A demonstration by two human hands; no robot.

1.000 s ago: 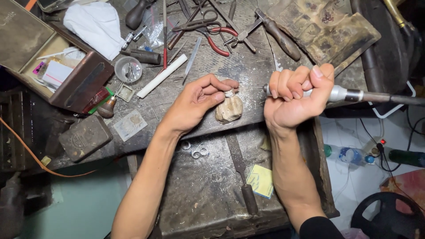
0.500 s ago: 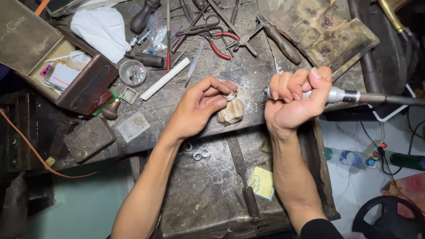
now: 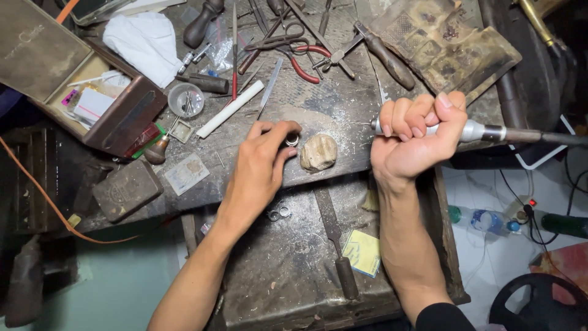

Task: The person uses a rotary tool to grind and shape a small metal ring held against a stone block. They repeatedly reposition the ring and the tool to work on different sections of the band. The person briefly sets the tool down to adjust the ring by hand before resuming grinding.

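Observation:
My left hand [image 3: 262, 165] pinches a small silver ring [image 3: 292, 140] between thumb and fingertips, just left of a worn pale wooden bench peg [image 3: 318, 152] at the workbench edge. My right hand [image 3: 411, 136] is fisted around a metal rotary handpiece [image 3: 484, 132]; its tip points left toward the peg and its dark shaft runs off to the right. The two hands are apart, with the peg between them.
Pliers and cutters [image 3: 300, 46], a flat file [image 3: 269, 86], a white rod [image 3: 229, 109], a small glass dish [image 3: 185, 99] and a white cloth [image 3: 144, 43] lie behind. An open box [image 3: 92, 101] sits left. Loose rings [image 3: 278, 213], a file [image 3: 337, 251] and a yellow pad [image 3: 362, 251] lie on the lower tray.
My left hand with the ring has drawn back to the left, off the wooden peg, which now shows whole. My right hand holds the handpiece in about the same place.

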